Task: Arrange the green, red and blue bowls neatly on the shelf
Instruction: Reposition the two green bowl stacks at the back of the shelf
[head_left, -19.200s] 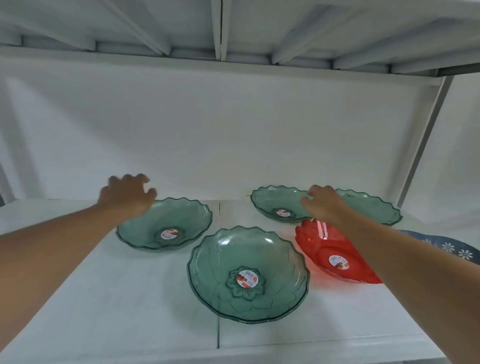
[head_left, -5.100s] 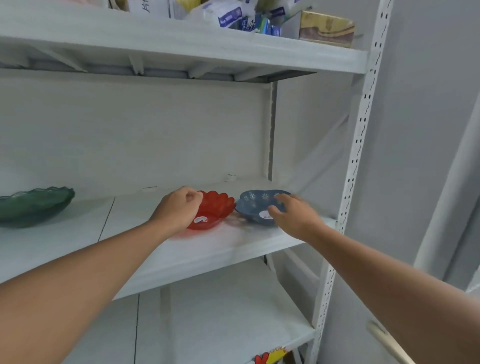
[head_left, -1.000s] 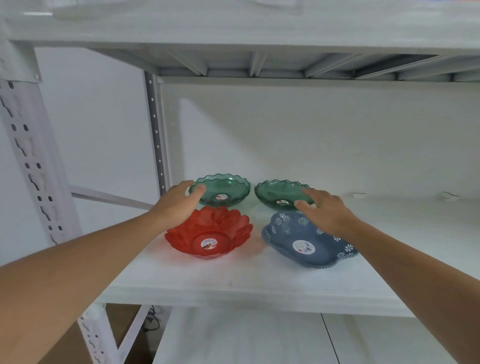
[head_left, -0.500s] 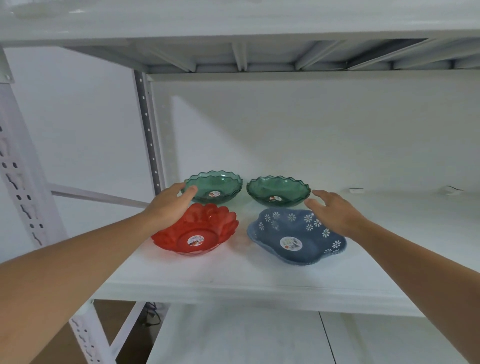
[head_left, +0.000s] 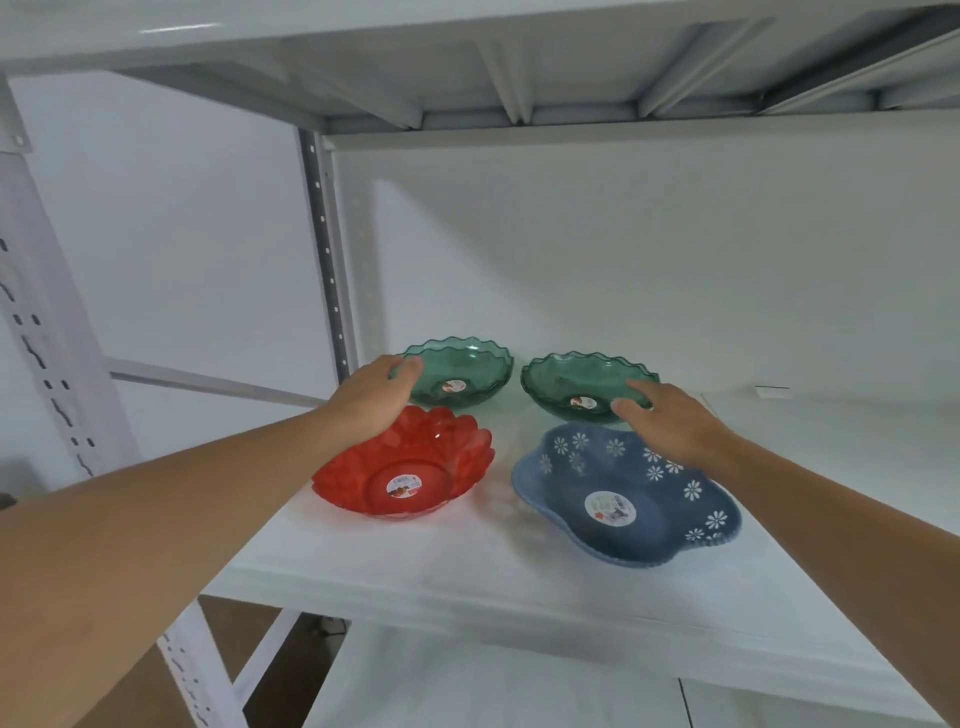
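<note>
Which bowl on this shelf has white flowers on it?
The blue bowl, front right on the shelf; the red and both green bowls are plain translucent plastic.

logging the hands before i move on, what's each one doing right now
Left hand: open, fingers curled on the rim of the left green bowl, gripping nothing.
Right hand: open, fingertips at the right green bowl, holding nothing.

Looks like a storeroom or shop backroom: white slotted-metal racking against bare walls, and the bowls still carry retail stickers.
</note>
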